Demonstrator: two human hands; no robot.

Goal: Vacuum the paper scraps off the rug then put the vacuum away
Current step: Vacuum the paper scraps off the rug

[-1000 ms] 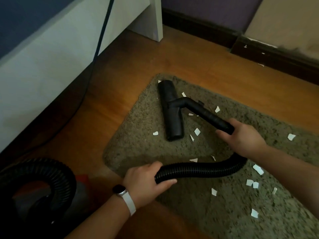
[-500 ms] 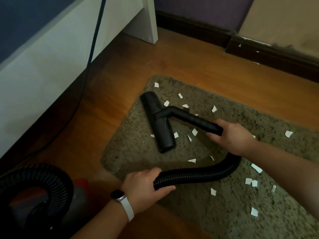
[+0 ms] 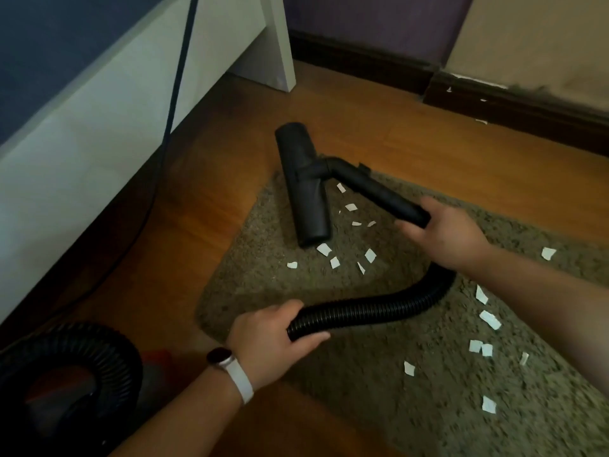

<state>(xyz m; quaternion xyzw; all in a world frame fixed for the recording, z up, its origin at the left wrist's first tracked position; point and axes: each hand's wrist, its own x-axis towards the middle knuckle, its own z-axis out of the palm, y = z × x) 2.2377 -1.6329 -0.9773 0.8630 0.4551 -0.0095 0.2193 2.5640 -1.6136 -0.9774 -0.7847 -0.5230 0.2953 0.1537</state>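
The right hand (image 3: 445, 235) was clenched around the near end of the black wand (image 3: 379, 192), fingers wrapped over the tube. The left hand (image 3: 273, 338) grasped the ribbed hose (image 3: 379, 306) lower down, thumb on top. Between the two hands the hose curved across the rug (image 3: 362, 374).

The floor head (image 3: 303, 186) lay at the rug's far corner. Its near end sat on the pile and its far end reached out over the wooden floor (image 3: 197, 209). White paper scraps (image 3: 324, 249) lay just beside the head's near end and along its right side, and more were scattered on the rug under the right forearm.

The vacuum body (image 3: 156, 377), grey with a patch of red, stood on the floor at the lower left, partly hidden behind a loop of the hose. What its canister held could not be seen. A dark cord (image 3: 174, 94) ran down along the white furniture (image 3: 82, 143) to the floor. A watch (image 3: 220, 356) with a pale strap sat on the left wrist. A few white flecks lay along the dark skirting board (image 3: 510, 110).
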